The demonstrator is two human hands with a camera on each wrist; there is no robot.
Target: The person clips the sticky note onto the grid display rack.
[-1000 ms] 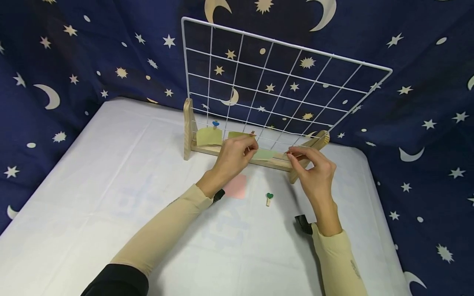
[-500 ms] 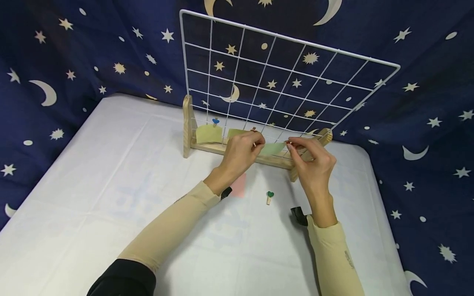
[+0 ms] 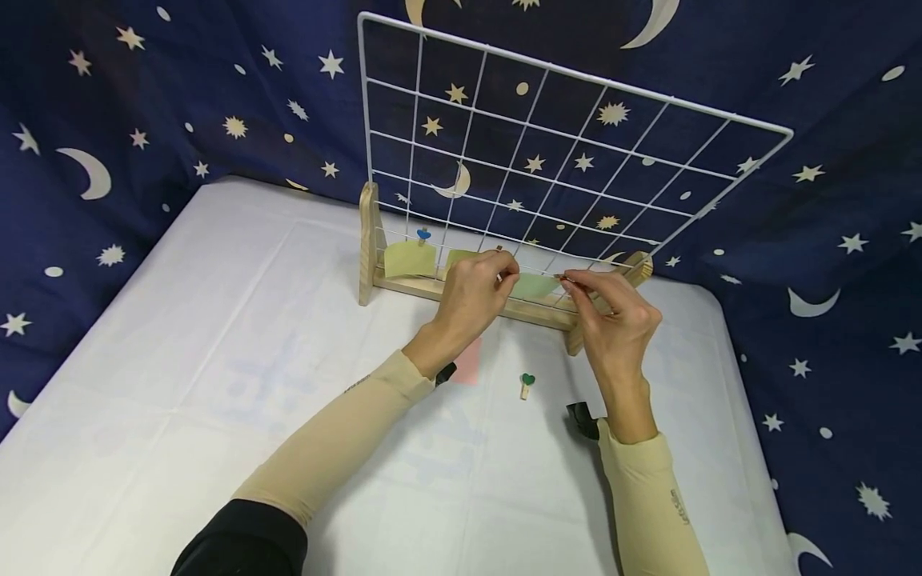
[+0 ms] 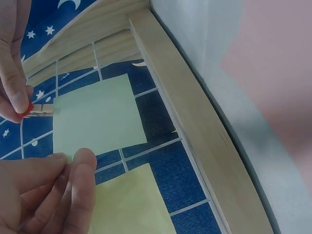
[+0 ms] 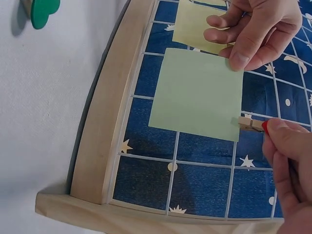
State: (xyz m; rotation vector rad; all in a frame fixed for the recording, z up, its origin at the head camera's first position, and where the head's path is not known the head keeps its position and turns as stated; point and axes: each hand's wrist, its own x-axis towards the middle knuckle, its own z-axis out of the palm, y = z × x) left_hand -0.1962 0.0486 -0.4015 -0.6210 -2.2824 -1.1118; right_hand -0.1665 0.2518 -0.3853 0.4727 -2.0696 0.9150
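My left hand (image 3: pixel 479 288) pinches one corner of a pale green sticky note (image 4: pixel 97 117), holding it against the white wire grid (image 5: pixel 204 170). My right hand (image 3: pixel 614 316) pinches a small wooden clothespin (image 5: pixel 249 123) with a red top between thumb and finger. In the right wrist view the clothespin's tip overlaps the note's edge, beside a grid wire. A yellow-green sticky note (image 3: pixel 409 260) hangs at the grid's left under a blue heart clothespin (image 3: pixel 423 235). Another yellow-green note (image 4: pixel 131 204) is partly hidden behind my left hand.
The grid stands upright in a wooden base (image 3: pixel 536 314) with side supports. On the white table lie a green heart clothespin (image 3: pixel 527 385) and a pink sticky note (image 3: pixel 468 364), partly covered by my left arm. A dark blue star-patterned cloth (image 3: pixel 238 80) hangs behind.
Both hands and the pale green note have risen slightly along the grid, the left hand also shifting right. The head view has shifted a little. Both hands keep their hold.
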